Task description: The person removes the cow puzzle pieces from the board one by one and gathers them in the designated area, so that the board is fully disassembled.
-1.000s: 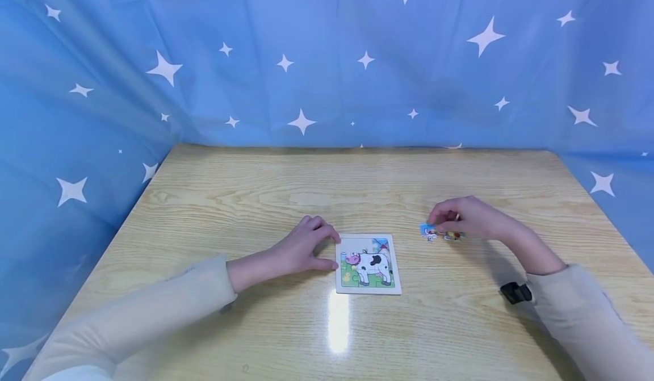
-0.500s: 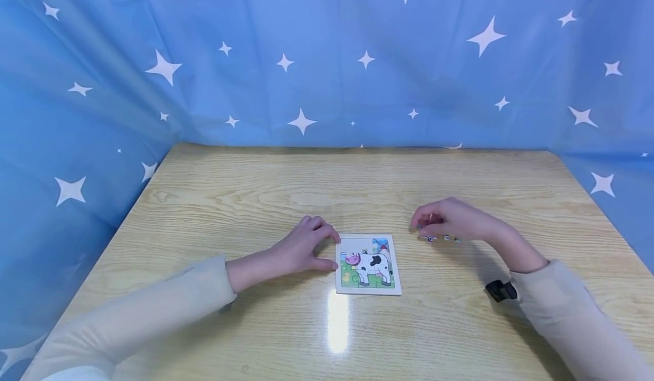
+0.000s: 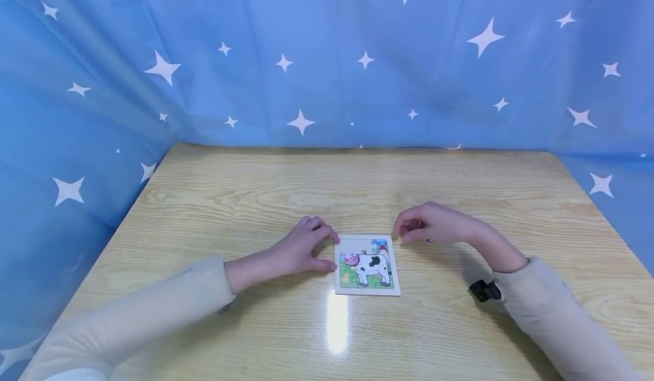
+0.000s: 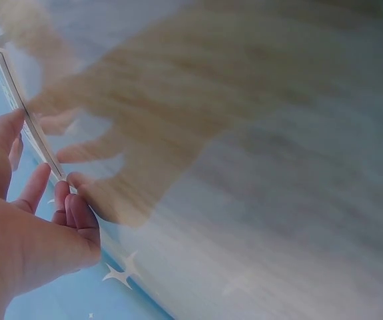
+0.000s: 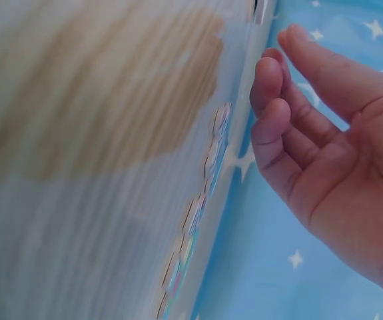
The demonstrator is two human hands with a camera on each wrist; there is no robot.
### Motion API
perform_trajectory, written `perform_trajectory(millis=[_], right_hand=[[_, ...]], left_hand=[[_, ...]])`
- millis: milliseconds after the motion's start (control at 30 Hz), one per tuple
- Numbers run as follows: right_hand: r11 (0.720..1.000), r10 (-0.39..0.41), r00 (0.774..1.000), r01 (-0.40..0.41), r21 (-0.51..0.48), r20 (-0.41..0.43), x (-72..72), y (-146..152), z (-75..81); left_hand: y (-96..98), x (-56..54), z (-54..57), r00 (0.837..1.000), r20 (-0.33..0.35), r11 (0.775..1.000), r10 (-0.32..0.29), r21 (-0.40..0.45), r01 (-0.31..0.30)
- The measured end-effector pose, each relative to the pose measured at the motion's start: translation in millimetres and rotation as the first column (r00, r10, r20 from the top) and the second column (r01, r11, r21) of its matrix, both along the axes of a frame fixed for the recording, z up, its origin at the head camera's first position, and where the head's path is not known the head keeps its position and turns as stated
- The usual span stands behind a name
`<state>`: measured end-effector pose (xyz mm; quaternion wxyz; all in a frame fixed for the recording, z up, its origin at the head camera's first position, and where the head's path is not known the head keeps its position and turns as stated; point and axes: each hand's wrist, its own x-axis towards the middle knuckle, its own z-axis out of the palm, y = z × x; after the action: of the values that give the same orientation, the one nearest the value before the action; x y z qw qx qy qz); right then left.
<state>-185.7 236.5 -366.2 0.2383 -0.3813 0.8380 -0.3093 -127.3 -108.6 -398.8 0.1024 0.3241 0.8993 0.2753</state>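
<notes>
Puzzle board (image 3: 356, 246) lies between half-open left hand (image 3: 301, 246), just touching its left edge, and loosely bent, seemingly empty right hand (image 3: 440, 225) by its far-right corner.

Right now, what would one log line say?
left hand: touches cow puzzle, left edge | right hand: near puzzle's upper-right corner | puzzle: upper-left bare | loose pieces: on table
</notes>
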Motion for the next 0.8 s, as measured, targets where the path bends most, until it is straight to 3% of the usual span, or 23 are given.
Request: perform_trajectory(millis=[333, 800], right_hand=[[0.998, 0.06, 0.998, -0.06, -0.018, -0.002, 0.5, -16, -0.7], [0.997, 0.077, 0.996, -0.078, 0.009, 0.05, 2.6, -35, 0.3]], left_hand=[[-0.2, -1.0, -3.1, 1.0, -0.001, 1.0, -0.004, 0.017, 0.004], [-1.3, 1.3, -1.7, 1.0, -0.017, 1.0, -0.008, 0.017, 0.008]])
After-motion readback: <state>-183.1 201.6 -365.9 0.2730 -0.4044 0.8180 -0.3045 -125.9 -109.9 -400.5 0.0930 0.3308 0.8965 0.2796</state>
